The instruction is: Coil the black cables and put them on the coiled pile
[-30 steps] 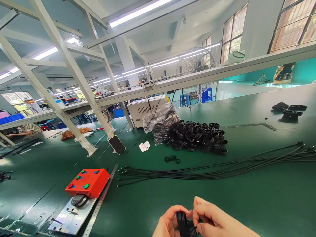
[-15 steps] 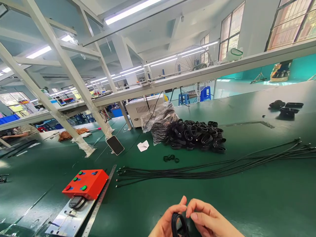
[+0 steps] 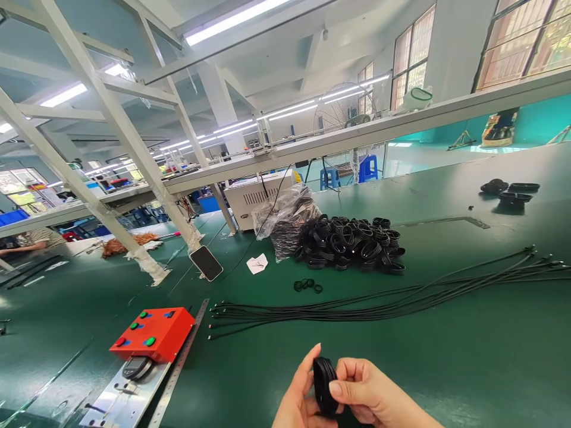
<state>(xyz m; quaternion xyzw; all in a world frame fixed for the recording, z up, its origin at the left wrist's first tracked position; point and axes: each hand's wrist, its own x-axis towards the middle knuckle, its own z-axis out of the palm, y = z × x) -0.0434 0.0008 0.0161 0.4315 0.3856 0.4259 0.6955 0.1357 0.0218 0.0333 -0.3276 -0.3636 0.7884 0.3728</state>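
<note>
Low in the middle of the view, both of my hands hold one coiled black cable upright above the green table. My left hand cups the coil from the left, thumb raised beside it. My right hand pinches its right side with thumb and fingers. Beyond my hands lies a bundle of straight black cables, stretched left to right across the table. Further back sits a heap of coiled black cables.
An orange button box rests on a metal plate with a steel ruler at the left. A phone leans by a white frame post. A plastic bag, small black rings and a white machine sit behind. Black parts lie far right.
My hands have risen in view with the coil. The right hand's fingers have shifted from the coil's top to its right side, and the coil stands more upright.
</note>
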